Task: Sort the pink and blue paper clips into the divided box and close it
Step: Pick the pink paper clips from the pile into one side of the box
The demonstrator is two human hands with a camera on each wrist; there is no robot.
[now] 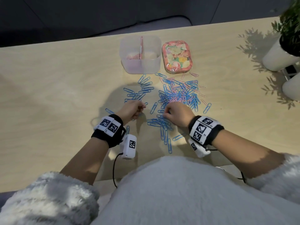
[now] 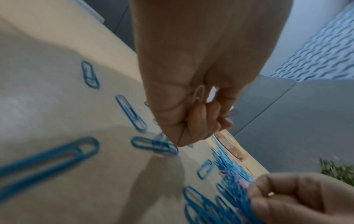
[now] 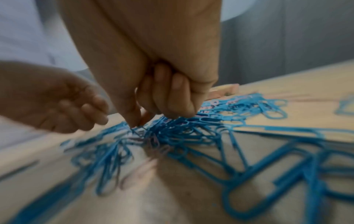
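The translucent divided box (image 1: 151, 65) stands open at the table's far middle, with pink clips in its left compartment. Its floral lid (image 1: 176, 56) lies right of it. A mixed pile of blue and pink paper clips (image 1: 180, 93) spreads in front of the lid, and loose blue clips (image 1: 141, 90) lie in front of the box. My left hand (image 1: 141, 108) is curled near those blue clips; a pale pink clip (image 2: 234, 112) pokes out at its fingertips. At the pile's near edge my right hand (image 3: 139, 121) pinches a clip between thumb and forefinger; its colour is unclear.
Two white plant pots (image 1: 279, 57) (image 1: 292, 86) stand at the table's right end, with leaves overhanging. Several blue clips (image 1: 167, 137) trail toward my body. The table's far edge (image 1: 97, 36) runs just behind the box, with dark seating beyond.
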